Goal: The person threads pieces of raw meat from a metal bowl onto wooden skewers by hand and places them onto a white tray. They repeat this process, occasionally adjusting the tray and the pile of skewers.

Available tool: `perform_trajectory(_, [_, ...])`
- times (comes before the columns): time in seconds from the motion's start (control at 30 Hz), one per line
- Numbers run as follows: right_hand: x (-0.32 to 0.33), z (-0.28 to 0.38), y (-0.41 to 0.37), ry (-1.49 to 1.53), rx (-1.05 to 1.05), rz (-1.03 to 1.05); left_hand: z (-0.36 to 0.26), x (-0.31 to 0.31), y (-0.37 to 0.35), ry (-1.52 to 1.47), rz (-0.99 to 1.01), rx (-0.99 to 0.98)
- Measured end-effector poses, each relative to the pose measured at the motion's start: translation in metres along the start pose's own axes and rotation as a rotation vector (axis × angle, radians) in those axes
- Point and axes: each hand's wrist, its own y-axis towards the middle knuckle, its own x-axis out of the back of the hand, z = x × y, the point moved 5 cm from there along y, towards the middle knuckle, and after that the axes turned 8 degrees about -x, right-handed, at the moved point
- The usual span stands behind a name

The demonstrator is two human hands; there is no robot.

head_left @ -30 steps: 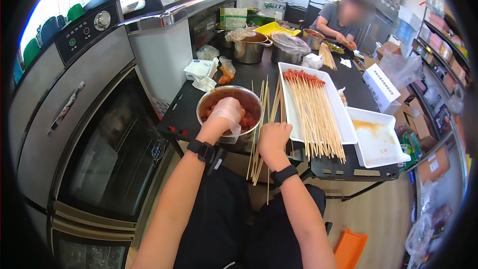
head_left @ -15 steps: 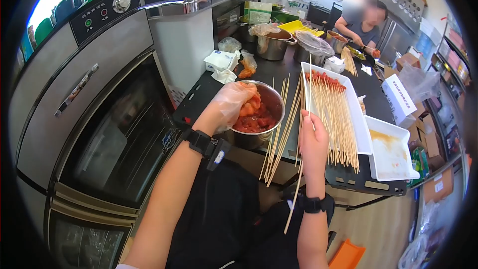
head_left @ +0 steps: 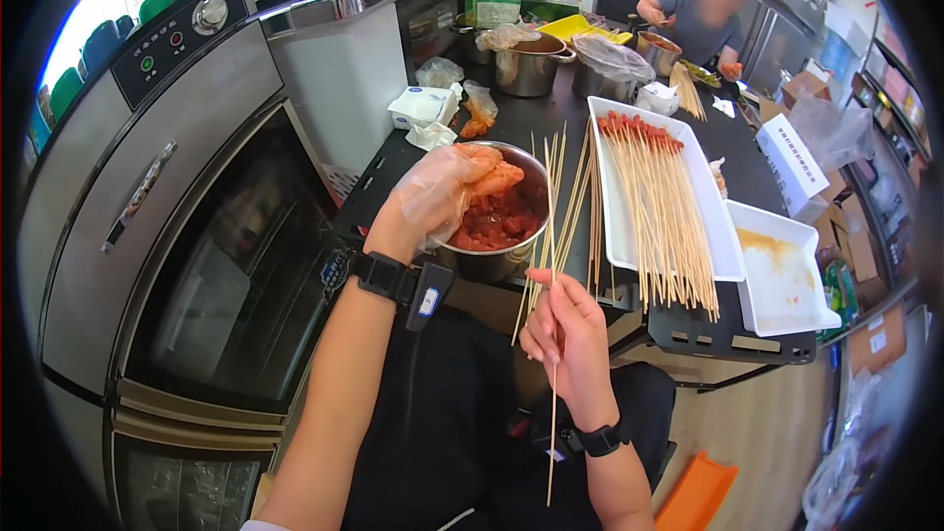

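My left hand (head_left: 457, 187), in a clear plastic glove stained orange at the fingers, is over the near side of a steel pot (head_left: 547, 226). Its fingers are curled together, and whatever they hold is hidden. Chunks of red marinated meat (head_left: 501, 221) fill the pot. Between the thumb and fingers of my right hand (head_left: 565, 329), a thin wooden skewer (head_left: 553, 433) is pinched upright, in front of the table edge. Loose skewers (head_left: 570, 206) lie beside the pot. A white tray (head_left: 730, 254) holds many skewers with red meat (head_left: 639, 130) at their far ends.
A second white tray (head_left: 767, 310), stained with sauce, sits at the table's right corner. Behind the pot are a tissue box (head_left: 423, 108), a larger pot (head_left: 526, 74) and a bag-covered pot (head_left: 615, 59). A co-worker (head_left: 703, 10) sits at the far end. An oven (head_left: 226, 275) stands left.
My right hand has moved left and lower with the skewer, away from the tray and closer to the pot. My left hand stays over the pot. The co-worker's hands have moved apart.
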Motion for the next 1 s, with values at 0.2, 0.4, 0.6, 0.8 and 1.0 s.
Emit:
perform_trajectory(0.2, [-0.001,-0.007,-0.001,0.121,-0.058,0.011,-0.001,-0.003,-0.006,-0.059,-0.025,0.051])
perform_trajectory(0.4, [-0.014,-0.012,-0.007,-0.05,-0.07,0.039,-0.006,-0.004,-0.007,-0.064,0.019,0.005])
perform_trajectory(0.6, [-0.01,-0.016,-0.003,-0.13,-0.033,-0.035,-0.006,0.001,-0.013,-0.172,-0.094,-0.067])
perform_trajectory(0.8, [-0.009,-0.015,-0.004,-0.163,-0.033,-0.027,-0.006,-0.006,-0.008,-0.178,0.054,0.005])
perform_trajectory(1.0, [-0.012,-0.016,0.001,-0.279,0.018,-0.08,-0.006,-0.008,-0.009,-0.014,-0.077,0.122])
